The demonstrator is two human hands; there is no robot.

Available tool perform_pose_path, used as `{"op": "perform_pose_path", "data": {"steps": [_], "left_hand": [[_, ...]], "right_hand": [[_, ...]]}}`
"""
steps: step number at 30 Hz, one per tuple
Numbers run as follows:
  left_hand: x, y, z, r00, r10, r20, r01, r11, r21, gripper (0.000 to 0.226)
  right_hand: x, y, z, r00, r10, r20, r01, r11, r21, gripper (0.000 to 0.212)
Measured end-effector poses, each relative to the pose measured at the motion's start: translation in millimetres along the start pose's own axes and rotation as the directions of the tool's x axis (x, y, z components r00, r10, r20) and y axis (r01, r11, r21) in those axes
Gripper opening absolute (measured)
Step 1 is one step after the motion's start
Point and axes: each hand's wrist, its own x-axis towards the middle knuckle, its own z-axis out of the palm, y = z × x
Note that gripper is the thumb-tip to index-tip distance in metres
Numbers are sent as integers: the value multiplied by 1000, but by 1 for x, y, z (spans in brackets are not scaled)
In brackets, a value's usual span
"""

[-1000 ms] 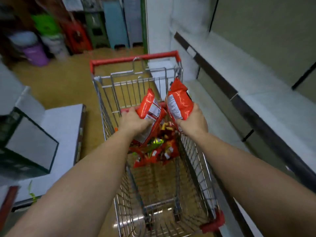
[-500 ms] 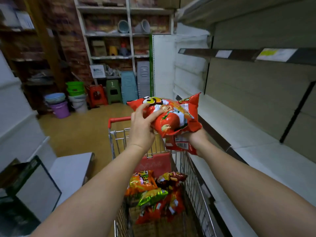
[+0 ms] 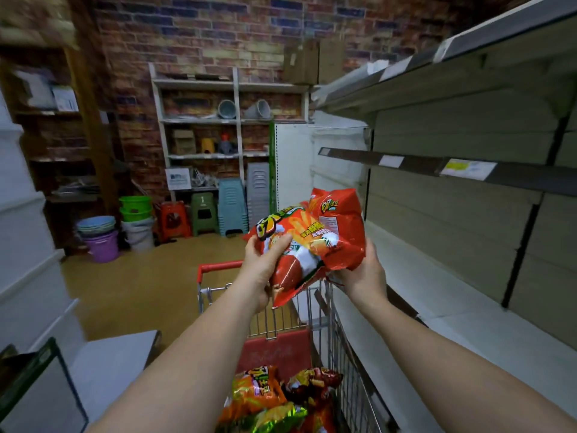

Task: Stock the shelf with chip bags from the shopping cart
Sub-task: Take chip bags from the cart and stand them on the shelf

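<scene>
- The left hand (image 3: 261, 270) is gripping the front chip bag (image 3: 288, 254), fingers curling over its face, seemingly to steady it for the move to the shelf.
- The right hand (image 3: 363, 271) is cupping the back chip bag (image 3: 338, 214) from below, fingers wrapping under its lower edge; the 2 bags are overlapping, so I judge they are going over as a pair.
- Both bags are hanging above the shopping cart (image 3: 218, 267), at 12 o'clock from the person.
- The shelf (image 3: 462, 317) is lying at 3 o'clock, its board bare where visible, with an upper board above it possibly limiting headroom.
- More chip bags (image 3: 259, 392) are waiting in the cart at 6 o'clock.
- Stools (image 3: 231, 210) and buckets (image 3: 103, 242) are standing at 11 o'clock, well apart.
</scene>
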Motion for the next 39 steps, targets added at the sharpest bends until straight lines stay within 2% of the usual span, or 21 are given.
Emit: {"op": "perform_pose_path", "data": {"steps": [2, 5, 8, 9, 11, 13, 15, 17, 20, 21, 23, 25, 26, 28, 31, 35, 39], "left_hand": [[8, -1, -8, 999, 31, 11, -30, 999, -23, 81], [16, 0, -22, 969, 234, -77, -215, 956, 199, 103], [20, 4, -24, 943, 303, -137, -244, 911, 333, 112], [20, 4, -21, 945, 297, -139, -238, 913, 332, 110], [22, 4, -9, 960, 258, -112, -218, 935, 281, 92], [24, 1, 1, 971, 226, -76, -210, 962, 173, 64], [29, -3, 2, 975, 216, -54, -211, 974, 85, 56], [34, -5, -1, 979, 202, -27, -201, 979, 32, 63], [37, -7, -2, 984, 178, 1, -178, 984, -25, 57], [36, -7, 0, 984, 179, 11, -179, 983, -37, 56], [35, -4, 0, 981, 193, 24, -191, 980, -51, 56], [36, 1, -3, 974, 223, 47, -221, 974, -49, 54], [36, 4, -6, 969, 238, 67, -236, 971, -35, 52], [34, 9, -8, 962, 247, 117, -247, 969, -9, 54], [31, 10, -7, 953, 236, 192, -243, 970, 14, 56], [25, 18, 11, 932, 257, 257, -257, 966, -33, 61], [20, 40, 47, 883, 360, 301, -360, 931, -60, 55]], "right_hand": [[1, -6, -11, 998, -63, -12, 61, 994, -87, 83], [11, -13, -27, 990, -127, -61, 115, 978, -177, 77], [18, -31, -35, 972, -186, -145, 137, 946, -293, 78], [17, -40, -33, 964, -234, -127, 177, 920, -350, 80], [10, -56, -20, 949, -313, -27, 269, 855, -443, 86], [-1, -65, -7, 942, -325, 82, 323, 814, -482, 89], [-11, -71, -3, 931, -337, 139, 359, 786, -504, 85], [-16, -80, -5, 922, -364, 130, 383, 811, -443, 72], [-15, -92, -8, 925, -379, 10, 367, 888, -278, 48], [-13, -96, -11, 933, -360, -12, 344, 900, -269, 47], [-6, -101, -17, 960, -280, 19, 275, 928, -251, 75], [1, -107, -28, 983, -134, 122, 155, 972, -176, 104], [5, -109, -33, 981, -65, 182, 93, 984, -149, 111], [10, -111, -43, 966, 15, 258, 40, 977, -208, 110], [9, -114, -50, 970, 2, 242, 100, 908, -407, 93], [2, -123, -61, 980, 0, 200, 55, 962, -269, 91], [-2, -138, -85, 997, -69, -25, 63, 975, -213, 86]]}}
